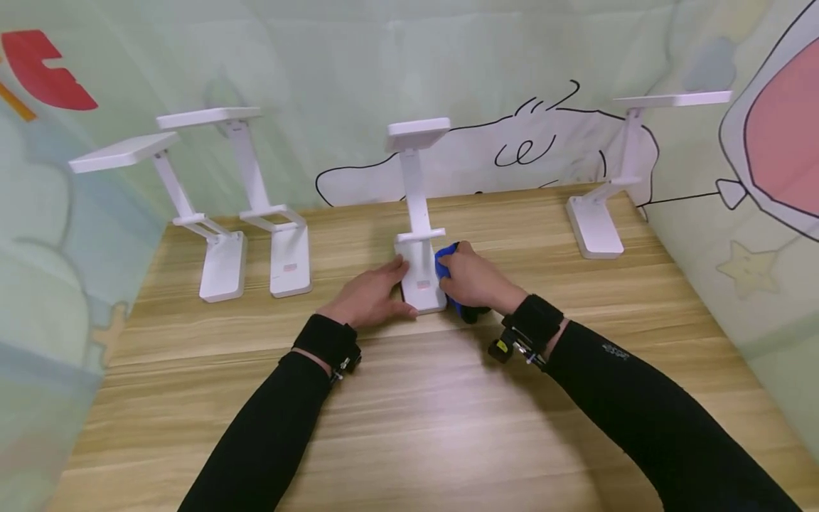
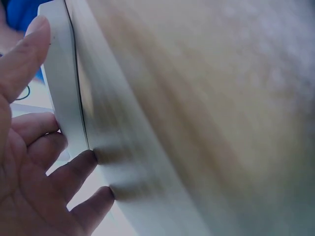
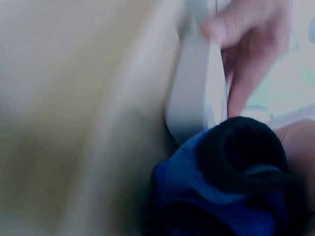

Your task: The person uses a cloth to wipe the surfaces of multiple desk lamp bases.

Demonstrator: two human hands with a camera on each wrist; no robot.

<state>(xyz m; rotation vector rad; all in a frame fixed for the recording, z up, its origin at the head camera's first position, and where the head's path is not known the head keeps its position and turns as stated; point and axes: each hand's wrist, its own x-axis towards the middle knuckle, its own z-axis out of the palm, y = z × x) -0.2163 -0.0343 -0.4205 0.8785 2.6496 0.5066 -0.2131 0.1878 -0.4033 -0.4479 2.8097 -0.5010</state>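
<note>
A white desk lamp (image 1: 419, 270) stands mid-table, its arm raised and its head tilted over the back. My left hand (image 1: 374, 295) holds the lamp's base from the left, its thumb at the front corner. In the left wrist view the left hand's fingertips (image 2: 88, 157) touch the base's edge (image 2: 64, 78). My right hand (image 1: 476, 277) grips a bunched blue cloth (image 1: 444, 259) with black edging against the base's right side. In the right wrist view the cloth (image 3: 192, 167) covers the near end of the base (image 3: 189, 88).
Two more white desk lamps (image 1: 224, 267) (image 1: 291, 259) stand on the left. Another white lamp (image 1: 595, 227) stands at the back right. The wooden table (image 1: 409, 412) meets a printed fabric backdrop (image 1: 333, 64) at the back and sides.
</note>
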